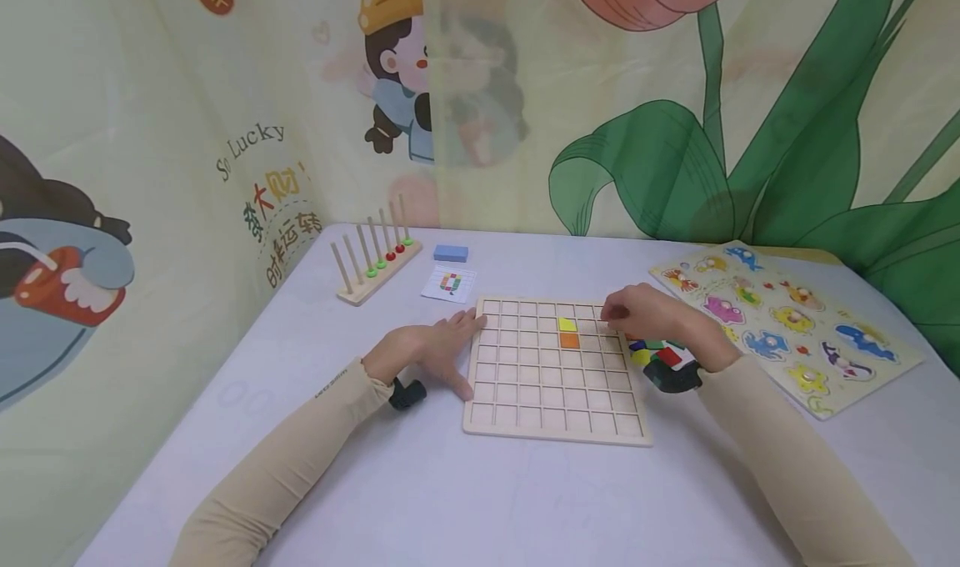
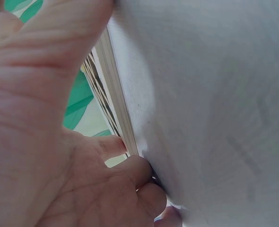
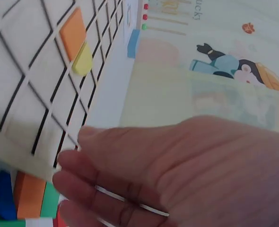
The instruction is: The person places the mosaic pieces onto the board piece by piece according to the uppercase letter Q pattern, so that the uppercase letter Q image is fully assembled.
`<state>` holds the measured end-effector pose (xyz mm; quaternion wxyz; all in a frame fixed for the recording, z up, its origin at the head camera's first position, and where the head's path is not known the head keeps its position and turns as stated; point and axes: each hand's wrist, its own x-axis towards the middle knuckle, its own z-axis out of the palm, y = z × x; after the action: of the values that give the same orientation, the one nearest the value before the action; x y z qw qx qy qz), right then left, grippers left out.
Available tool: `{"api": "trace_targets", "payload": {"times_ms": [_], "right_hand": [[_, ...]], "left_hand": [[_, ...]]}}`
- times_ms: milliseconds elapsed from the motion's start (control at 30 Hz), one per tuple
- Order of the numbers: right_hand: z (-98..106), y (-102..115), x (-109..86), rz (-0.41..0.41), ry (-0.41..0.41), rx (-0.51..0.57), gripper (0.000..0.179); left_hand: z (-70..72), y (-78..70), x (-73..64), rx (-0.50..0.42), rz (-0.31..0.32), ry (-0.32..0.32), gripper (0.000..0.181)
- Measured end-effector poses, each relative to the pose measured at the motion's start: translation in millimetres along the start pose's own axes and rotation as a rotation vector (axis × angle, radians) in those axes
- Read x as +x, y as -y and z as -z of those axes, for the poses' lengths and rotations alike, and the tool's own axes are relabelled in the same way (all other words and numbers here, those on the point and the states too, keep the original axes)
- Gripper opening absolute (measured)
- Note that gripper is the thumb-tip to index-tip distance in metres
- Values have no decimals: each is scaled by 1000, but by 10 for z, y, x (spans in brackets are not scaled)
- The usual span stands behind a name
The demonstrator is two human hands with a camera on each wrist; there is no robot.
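a person in beige sleeves works at a white-covered desk (image 1: pixel 375 500), left hand (image 1: pixel 444 352) spread along the left edge of a square, pale wooden grid board (image 1: pixel 525 375), fingertips and thumb touching its rim. the right hand (image 1: pixel 645 313) is poised at the board's far right corner, thumb and forefinger tips drawn together and the other fingers curled; whether a tile is pinched between them cannot be told. two tiles sit in the grid, right of centre toward the far side: a yellow tile with a rounded corner (image 1: pixel 567 324) and, in the adjoining cell on its near side, an orange square tile (image 1: pixel 570 341). a loose heap of red, blue, green, yellow and orange tiles (image 1: pixel 667 356) lies just right of the board, partly hidden by the right wrist. at far left stands a wooden peg rack with red and green beads (image 1: pixel 382 275); right of it are a blue rectangular block (image 1: pixel 451 253) and, nearer, a white card with a multicoloured ring (image 1: pixel 448 283). a cream sea-animal puzzle board (image 1: pixel 761 313) lies at right.
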<state>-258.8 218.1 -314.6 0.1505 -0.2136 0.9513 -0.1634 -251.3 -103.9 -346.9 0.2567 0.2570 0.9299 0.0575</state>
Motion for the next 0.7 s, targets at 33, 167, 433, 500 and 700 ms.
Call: {"api": "trace_targets", "payload": {"times_ms": [33,167,433,500,700], "right_hand": [[0,-22,-5,-31,1,-14,20],[4,-98,-19,-108,21,-52,19],[-5,-159,0,-153,66,-83,17],[-8,-169,5,-171,70,-84,18],[-18,-186,20,-180,71,-73,18]], "left_hand": [[1,-2,-1,2,-1,0,121],[5,-8,-1,3,-5,2,121],[13,-6,-1,1,-11,6,120],[13,-5,0,3,-11,7,120],[14,-14,-10,6,-12,7,120]]}}
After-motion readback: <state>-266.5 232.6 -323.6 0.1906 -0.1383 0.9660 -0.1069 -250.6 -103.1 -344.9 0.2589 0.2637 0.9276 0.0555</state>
